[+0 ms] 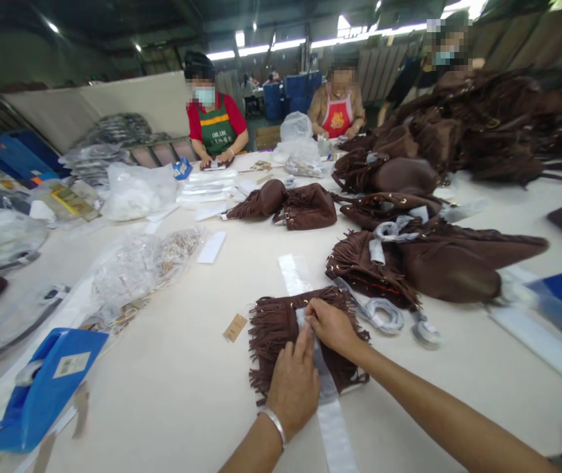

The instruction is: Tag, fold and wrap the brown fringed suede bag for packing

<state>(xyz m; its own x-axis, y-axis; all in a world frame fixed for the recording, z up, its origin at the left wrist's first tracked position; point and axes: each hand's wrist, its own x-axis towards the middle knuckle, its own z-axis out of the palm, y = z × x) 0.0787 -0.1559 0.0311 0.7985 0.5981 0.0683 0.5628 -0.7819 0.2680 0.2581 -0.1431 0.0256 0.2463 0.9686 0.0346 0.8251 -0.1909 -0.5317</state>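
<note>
A dark brown fringed bag (274,328) lies flat on the pale table in front of me, a hang tag (235,328) beside its left edge. Along the bag's middle runs a strip of clear plastic (324,371). My left hand (295,378), a silver bangle at its wrist, lies with fingers stretched out on this strip. My right hand (330,323) has its fingers pinched together at the strip's upper part. Under the bag a white strip (335,433) sticks out at top and bottom.
Blue tape dispenser (49,387) at the left front. Plastic-wrapped rolls (383,315) and brown bags (448,263) lie to the right, with a large heap of bags (497,125) behind. Bundled tag strings (175,253) sit to the left. Co-workers (216,125) work across the table.
</note>
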